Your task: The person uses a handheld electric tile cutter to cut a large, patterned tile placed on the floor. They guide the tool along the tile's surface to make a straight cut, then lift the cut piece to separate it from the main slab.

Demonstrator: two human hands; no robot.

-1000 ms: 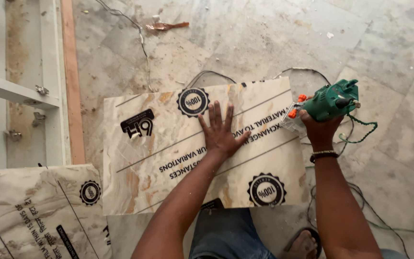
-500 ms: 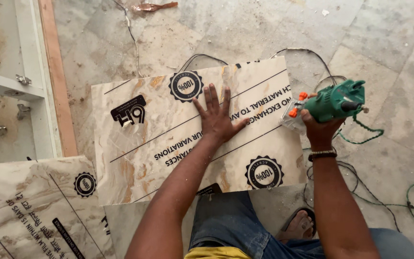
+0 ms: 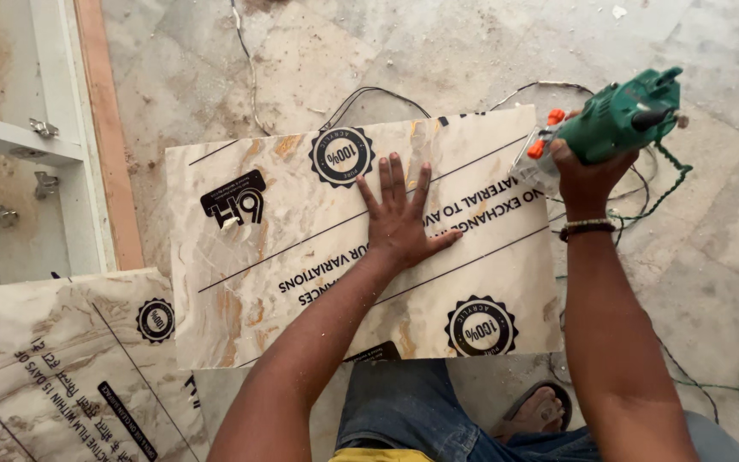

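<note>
My left hand (image 3: 402, 221) lies flat and open, fingers spread, pressing on the middle of the marble-patterned sheet (image 3: 301, 274), which rests on the stone floor (image 3: 438, 51) directly ahead of my knees. The sheet's long axis runs left to right across my view, slightly tilted — its right end sits a little higher in the picture. My right hand (image 3: 588, 175) is closed around the green power tool (image 3: 622, 128), held at the sheet's upper right corner; whether the tool's working end touches the edge I cannot tell. The right hand is therefore the nearer one to that edge. Cables (image 3: 369, 94) trail along the far edge and loop on the floor to the right, near the tool. A second patterned sheet (image 3: 70, 368) lies just beside the near left corner — and a white cabinet frame (image 3: 53, 145) with a wooden strip (image 3: 109, 128) bounds the left side.
</note>
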